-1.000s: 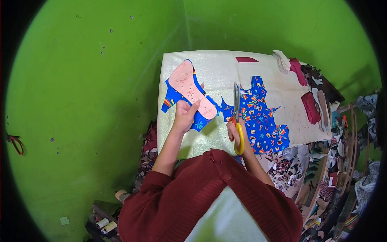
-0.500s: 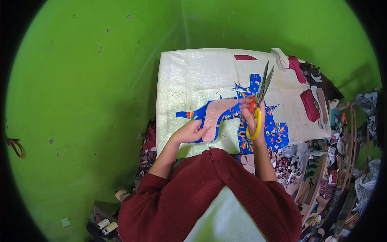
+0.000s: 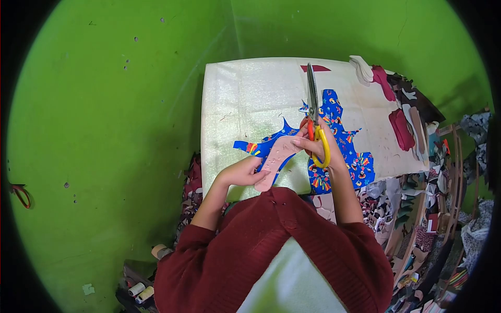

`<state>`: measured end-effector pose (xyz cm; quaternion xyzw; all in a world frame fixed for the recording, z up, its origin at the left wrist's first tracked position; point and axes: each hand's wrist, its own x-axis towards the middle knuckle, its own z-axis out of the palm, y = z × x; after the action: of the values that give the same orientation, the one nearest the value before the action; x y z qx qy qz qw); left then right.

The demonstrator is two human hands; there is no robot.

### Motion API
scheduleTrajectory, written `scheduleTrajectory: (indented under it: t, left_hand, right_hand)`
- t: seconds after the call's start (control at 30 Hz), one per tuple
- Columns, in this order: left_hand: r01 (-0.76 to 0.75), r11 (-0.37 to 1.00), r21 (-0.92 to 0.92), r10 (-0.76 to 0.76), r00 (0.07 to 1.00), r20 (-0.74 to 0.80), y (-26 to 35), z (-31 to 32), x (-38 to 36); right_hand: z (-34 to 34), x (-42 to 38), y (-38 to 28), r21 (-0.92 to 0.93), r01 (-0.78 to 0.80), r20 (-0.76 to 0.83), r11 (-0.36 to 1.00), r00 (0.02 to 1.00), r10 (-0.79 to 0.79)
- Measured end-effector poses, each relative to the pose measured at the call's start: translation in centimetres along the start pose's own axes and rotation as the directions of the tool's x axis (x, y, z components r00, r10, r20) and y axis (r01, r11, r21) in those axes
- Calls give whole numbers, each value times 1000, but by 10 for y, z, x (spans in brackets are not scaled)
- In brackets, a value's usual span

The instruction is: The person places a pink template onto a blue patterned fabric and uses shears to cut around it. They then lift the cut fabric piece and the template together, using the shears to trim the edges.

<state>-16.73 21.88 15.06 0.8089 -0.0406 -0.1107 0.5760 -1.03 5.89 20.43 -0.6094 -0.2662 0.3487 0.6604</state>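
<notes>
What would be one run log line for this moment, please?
left hand: holds pink sole pattern on blue cloth | right hand: grips scissors, blades together | table: cloth spread

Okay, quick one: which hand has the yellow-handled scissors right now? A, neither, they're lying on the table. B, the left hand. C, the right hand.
C: the right hand grips the scissors by their yellow loop, blades pointing away over the blue printed fabric, while the left hand holds the pink sole-shaped pattern.
</notes>
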Motion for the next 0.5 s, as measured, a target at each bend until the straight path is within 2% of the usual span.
scheduleTrajectory:
  t: [0.03,0.1,0.13,0.2,0.23,0.3,0.5]
  left_hand:
    - [0,1000,1,0,1000,1,-7,4,3]
    - [-120,969,-214,103,991,-88,-21,15,10]
    - [-119,969,-214,103,991,-86,-21,16,11]
    - [4,925,-381,-3,1000,2,-16,17,12]
    - [5,925,-380,-4,1000,4,-13,20,13]
    - [-201,877,-436,109,968,-226,-9,29,14]
    - [-153,889,-431,78,979,-186,-24,30,12]
  right_hand:
    - [0,0,-1,-14,-6,-17,1000,1000,6]
    - [-1,6,9,5,35,-20,999,999,-34]
    - [-1,8,13,23,75,-23,997,997,-75]
    - [-2,6,13,-1,58,-27,998,998,-58]
    - [-2,6,11,-26,41,-29,999,999,-41]
    - [-2,5,12,-25,33,-32,999,999,-34]
    - [-1,4,11,-8,14,-23,1000,1000,-14]
